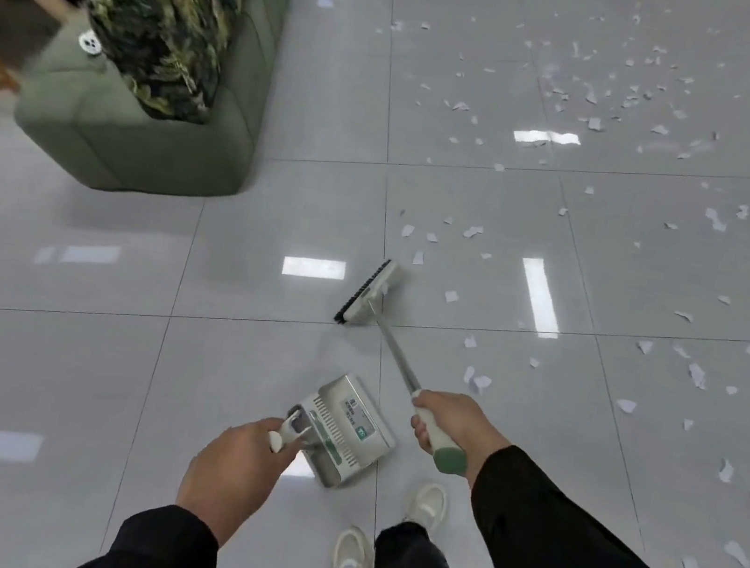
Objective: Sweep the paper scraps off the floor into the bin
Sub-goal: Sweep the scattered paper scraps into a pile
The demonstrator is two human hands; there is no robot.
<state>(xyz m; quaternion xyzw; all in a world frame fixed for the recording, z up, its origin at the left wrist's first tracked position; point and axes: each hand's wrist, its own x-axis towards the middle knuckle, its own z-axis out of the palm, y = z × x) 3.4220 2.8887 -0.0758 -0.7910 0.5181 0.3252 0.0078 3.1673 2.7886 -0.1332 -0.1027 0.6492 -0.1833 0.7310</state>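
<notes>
Glossy tile floor [105,364], paper scraps [633,128] scattered right, no bin visible. Right hand [451,426] grips broom [369,295]; left hand [236,468] grips dustpan [347,429]. Fast strokes could scatter light scraps.

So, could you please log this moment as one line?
left hand holds grey plastic dustpan | right hand holds metal-handled broom | white paper scraps unswept

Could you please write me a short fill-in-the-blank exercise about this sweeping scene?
1. The right hand grips the handle of the ____.
2. The left hand holds the ____ by its handle.
3. The paper scraps lie mostly to the person's ____.
4. The patterned cushion rests on a ____ sofa.

Missing words: broom; dustpan; right; green
</notes>
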